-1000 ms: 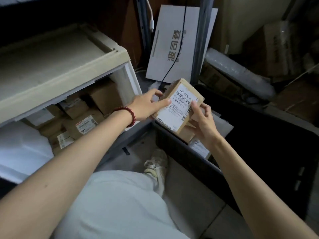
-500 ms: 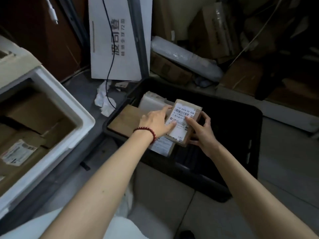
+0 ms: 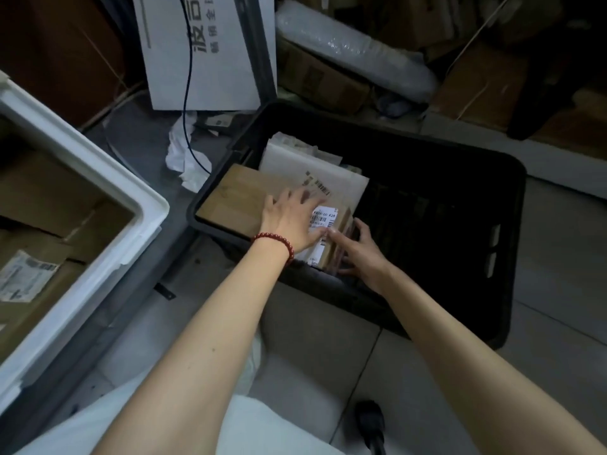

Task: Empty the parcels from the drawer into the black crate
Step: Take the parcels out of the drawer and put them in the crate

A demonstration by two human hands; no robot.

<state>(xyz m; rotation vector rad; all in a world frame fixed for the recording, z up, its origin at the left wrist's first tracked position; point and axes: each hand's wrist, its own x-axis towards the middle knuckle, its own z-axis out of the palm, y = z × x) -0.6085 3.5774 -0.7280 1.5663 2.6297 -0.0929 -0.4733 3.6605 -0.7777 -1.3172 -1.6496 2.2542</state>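
The black crate (image 3: 460, 165) stands on the floor ahead of me. A small brown parcel with a white barcode label (image 3: 331, 231) lies low inside its near left part. My left hand (image 3: 290, 221), with a red bead bracelet at the wrist, rests flat on the parcel's label with fingers spread. My right hand (image 3: 359, 254) holds the parcel's right side, thumb on top and fingers curled down its edge. A flat brown box (image 3: 233, 198) and a white mailer (image 3: 295, 162) lie in the crate behind. The white drawer (image 3: 108, 205) at left holds more brown parcels (image 3: 42, 205).
A white printed cardboard box (image 3: 203, 50) leans against the back, with a dark cable (image 3: 185, 93) hanging in front. Crumpled white paper (image 3: 182, 156) lies on the floor. A bubble-wrapped roll (image 3: 354, 50) and cardboard boxes (image 3: 476, 80) crowd the back right. My shoe (image 3: 369, 421) is near the bottom edge.
Both hands carried the labelled parcel from beside the drawer over to the crate and lowered it inside. My left hand has flattened on top of it.
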